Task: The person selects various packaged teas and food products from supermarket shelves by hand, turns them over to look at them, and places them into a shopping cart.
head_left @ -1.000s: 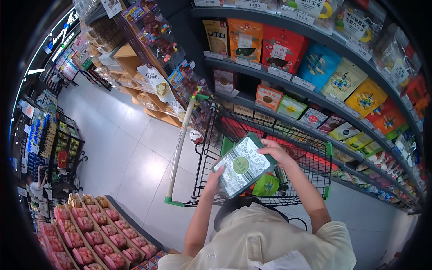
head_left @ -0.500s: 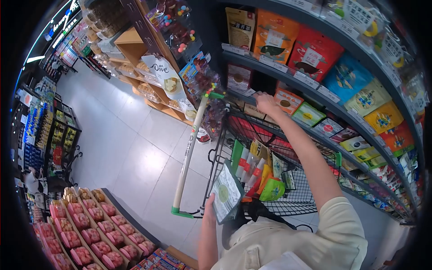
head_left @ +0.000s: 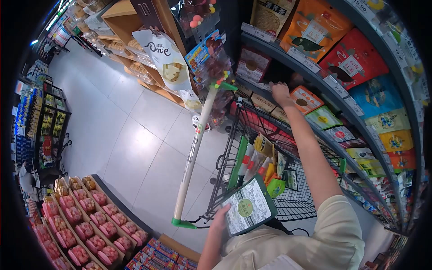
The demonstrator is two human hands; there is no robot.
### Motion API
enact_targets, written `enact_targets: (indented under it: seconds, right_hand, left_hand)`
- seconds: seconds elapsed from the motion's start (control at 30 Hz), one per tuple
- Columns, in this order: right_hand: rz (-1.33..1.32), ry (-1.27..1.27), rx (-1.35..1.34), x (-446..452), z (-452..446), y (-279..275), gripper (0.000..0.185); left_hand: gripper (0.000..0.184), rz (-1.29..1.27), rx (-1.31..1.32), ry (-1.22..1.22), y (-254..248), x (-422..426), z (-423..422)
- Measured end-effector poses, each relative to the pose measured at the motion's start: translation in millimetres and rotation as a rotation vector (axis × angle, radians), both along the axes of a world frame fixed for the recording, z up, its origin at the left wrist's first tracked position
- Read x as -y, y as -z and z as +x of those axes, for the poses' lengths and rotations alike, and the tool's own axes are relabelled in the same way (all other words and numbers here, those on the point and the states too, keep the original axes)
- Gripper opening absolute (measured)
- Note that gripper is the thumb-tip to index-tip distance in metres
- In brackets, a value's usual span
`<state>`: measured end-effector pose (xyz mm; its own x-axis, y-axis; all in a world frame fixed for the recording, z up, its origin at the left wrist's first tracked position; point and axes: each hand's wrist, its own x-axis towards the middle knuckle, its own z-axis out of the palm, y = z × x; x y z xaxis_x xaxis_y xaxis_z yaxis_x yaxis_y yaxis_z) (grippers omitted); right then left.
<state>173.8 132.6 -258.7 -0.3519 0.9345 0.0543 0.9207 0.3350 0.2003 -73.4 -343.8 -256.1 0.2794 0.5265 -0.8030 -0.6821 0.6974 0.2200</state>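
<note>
My left hand (head_left: pixel 219 221) grips the edge of a flat green-and-white tea package (head_left: pixel 249 206), its printed front and round green label facing up, above the near side of the shopping cart. My right hand (head_left: pixel 281 93) is stretched out to the shelf, fingers curled in at the shelf lip, beside a dark gap. A brown box (head_left: pixel 253 64) stands left of that gap, and an orange pack (head_left: pixel 306 99) is on the right. Whatever those fingers hold, if anything, is too small to make out. In the cart (head_left: pixel 306 200) lie several packets, including a bright green pouch (head_left: pixel 276 187).
The shelf (head_left: pixel 310 63) curves along the right with tea pouches. A pale cart handle (head_left: pixel 195 150) with green ends spans the aisle side. Dove bags (head_left: pixel 164 60) hang at the far shelf end. A display of pink-packed goods (head_left: pixel 83 231) stands at lower left, on tiled floor (head_left: pixel 135 144).
The tea package has turned from a steep tilt to face up toward me. My right hand remains at the shelf gap, fingers curled. The view has moved closer to the shelf.
</note>
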Motion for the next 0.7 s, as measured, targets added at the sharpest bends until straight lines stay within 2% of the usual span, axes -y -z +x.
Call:
enact_targets:
  seconds: [0.3, 0.43, 0.53, 0.63, 0.7]
  right_hand:
    - [-0.124, 0.118, 0.099, 9, 23, 18, 0.020]
    - [-0.180, 0.129, 0.180, 8, 25, 38, 0.023]
    - [-0.098, 0.168, 0.212, 18, 18, 31, 0.024]
    - [0.078, 0.076, -0.086, 39, 6, 9, 0.024]
    - [0.048, 0.034, -0.343, 72, -9, -19, 0.023]
  left_hand:
    - [0.053, -0.004, 0.007, 0.008, -3, -4, 1]
    - [0.045, -0.018, 0.052, -0.046, -3, -3, 0]
    - [0.047, 0.006, 0.069, -0.073, -12, -6, 0]
    - [0.051, 0.096, -0.016, -0.091, -33, -26, 1]
    - [0.051, 0.169, -0.096, -0.139, -47, -47, 6]
